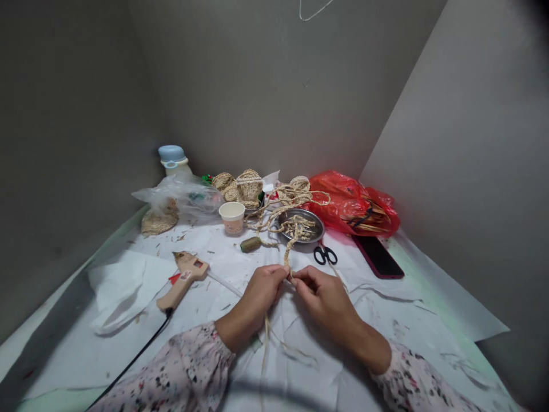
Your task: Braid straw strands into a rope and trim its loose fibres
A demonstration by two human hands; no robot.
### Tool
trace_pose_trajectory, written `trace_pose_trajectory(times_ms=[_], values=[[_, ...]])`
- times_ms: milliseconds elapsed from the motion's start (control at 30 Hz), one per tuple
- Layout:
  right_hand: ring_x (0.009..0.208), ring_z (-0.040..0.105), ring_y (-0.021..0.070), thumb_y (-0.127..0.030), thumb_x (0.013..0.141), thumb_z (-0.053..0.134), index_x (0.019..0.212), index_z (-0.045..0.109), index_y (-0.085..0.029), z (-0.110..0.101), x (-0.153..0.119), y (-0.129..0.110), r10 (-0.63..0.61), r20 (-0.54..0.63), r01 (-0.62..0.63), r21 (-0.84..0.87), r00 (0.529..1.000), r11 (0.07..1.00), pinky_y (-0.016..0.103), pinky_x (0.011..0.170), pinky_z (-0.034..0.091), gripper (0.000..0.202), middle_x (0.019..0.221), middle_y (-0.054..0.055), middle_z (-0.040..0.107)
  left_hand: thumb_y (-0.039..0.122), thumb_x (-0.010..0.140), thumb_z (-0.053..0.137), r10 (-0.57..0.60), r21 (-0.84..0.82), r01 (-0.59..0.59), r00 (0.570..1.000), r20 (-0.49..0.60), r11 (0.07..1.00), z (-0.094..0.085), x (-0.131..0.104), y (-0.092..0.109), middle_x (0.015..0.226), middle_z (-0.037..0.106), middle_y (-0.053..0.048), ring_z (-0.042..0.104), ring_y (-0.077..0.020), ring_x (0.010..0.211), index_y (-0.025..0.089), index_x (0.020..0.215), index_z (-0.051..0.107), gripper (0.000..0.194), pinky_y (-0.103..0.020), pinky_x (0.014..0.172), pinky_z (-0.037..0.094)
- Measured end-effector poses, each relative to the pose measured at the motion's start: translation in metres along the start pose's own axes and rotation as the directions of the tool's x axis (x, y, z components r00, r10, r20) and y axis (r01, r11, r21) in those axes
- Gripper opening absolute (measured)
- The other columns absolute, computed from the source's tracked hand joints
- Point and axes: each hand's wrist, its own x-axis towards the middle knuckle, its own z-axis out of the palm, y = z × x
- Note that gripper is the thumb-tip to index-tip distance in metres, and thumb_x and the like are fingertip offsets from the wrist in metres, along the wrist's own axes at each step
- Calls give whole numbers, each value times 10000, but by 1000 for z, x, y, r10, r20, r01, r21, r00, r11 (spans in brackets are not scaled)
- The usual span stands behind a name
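Braid in both hands, fingertips close

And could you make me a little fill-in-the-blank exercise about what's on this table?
1. The left hand and right hand both pinch the braid, whose far part reaches the metal ____.
2. The black-handled ____ lie between the braid and the phone.
3. The plastic bag by the phone is ____ in colour.
4. The glue gun lies on the person's ____ side.

Missing words: bowl; scissors; red; left.
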Motion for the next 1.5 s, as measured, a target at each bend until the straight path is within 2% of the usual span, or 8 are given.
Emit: trace_pose_trajectory(times_ms=[167,400,567,700,833,967,1267,1500], values=[[841,621,210,-171,901,434,980,622,-173,8,-7,4,-288,75,297,-303,955,906,319,764,464,203,903,103,666,460,691,666,-45,-187,57,997,69,981,3,-4,5,476,267,115,165,-31,387,182,628,446,360,-212,409,83],[812,637,194,-180,893,452,1044,652,-191,9,-9,-2,-310,210,357,-240,927,903,297,751,471,250,914,95,696,437,733,642,-22,-201,30,999,43,979,-1,-2,3,423,304,107,187,-28,379,140,682,548,316,-195,401,98],[592,582,142,-299,919,460,800,690,-217,-22,0,-15,-185,293,199,-20,938,980,248,599,421,272,683,12,671,435,736,640,-27,-231,40,998,59,972,-5,1,4,416,260,122,151,-30,374,155,692,530,305,-195,395,82],[569,556,158,-374,915,449,798,683,-216,-58,16,-6,-20,16,23,-206,1000,978,272,588,388,306,662,18,656,412,749,639,-35,-253,54,996,79,966,-6,3,4,459,243,124,135,-26,383,160,702,515,285,-199,392,68],[701,620,215,-283,835,521,854,705,-187,-80,25,9,204,-19,-169,-633,979,755,297,613,361,209,814,94,716,406,764,631,-41,-247,61,996,83,967,-7,3,2,475,242,120,145,-25,397,151,707,526,282,-196,397,72],[743,648,250,-282,818,512,849,726,-166,-83,26,15,389,2,-237,-789,921,566,307,587,337,245,853,150,722,407,766,634,-33,-246,50,997,71,968,-7,3,2,478,245,118,154,-26,401,146,714,539,283,-196,402,78],[729,652,230,-222,770,523,764,728,-145,-75,29,35,395,36,-233,-757,918,611,291,595,349,219,794,153,721,408,794,608,-31,-222,48,996,82,974,-6,-1,5,472,233,118,151,-30,401,153,717,526,279,-200,405,81],[683,622,192,-213,766,507,774,665,-167,-77,35,30,359,-46,-287,-697,932,657,263,577,347,165,750,98,706,421,787,613,-26,-204,41,997,73,978,-6,0,3,478,239,117,158,-32,409,153,726,523,290,-201,408,85]])
